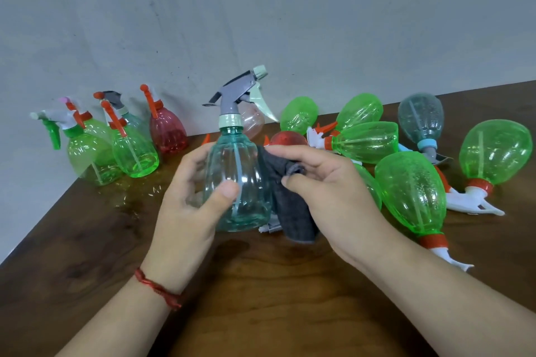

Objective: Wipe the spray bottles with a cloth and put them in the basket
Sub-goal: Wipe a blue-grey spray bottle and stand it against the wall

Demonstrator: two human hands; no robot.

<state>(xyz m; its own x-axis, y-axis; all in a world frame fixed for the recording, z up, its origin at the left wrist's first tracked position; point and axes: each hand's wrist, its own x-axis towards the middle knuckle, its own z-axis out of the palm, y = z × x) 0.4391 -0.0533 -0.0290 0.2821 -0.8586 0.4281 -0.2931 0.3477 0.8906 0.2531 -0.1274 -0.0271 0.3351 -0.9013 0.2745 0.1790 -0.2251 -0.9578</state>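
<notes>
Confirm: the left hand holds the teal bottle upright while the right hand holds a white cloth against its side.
Wrong colour: head view shows the cloth is dark grey, not white. The left hand, teal bottle and right hand are as stated.

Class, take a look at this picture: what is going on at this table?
A person is wiping spray bottles. The left hand holds a teal spray bottle upright while the right hand pinches a grey cloth against its side. Upright bottles stand left by the wall; tipped bottles lie at the right. No basket is in view.
</notes>
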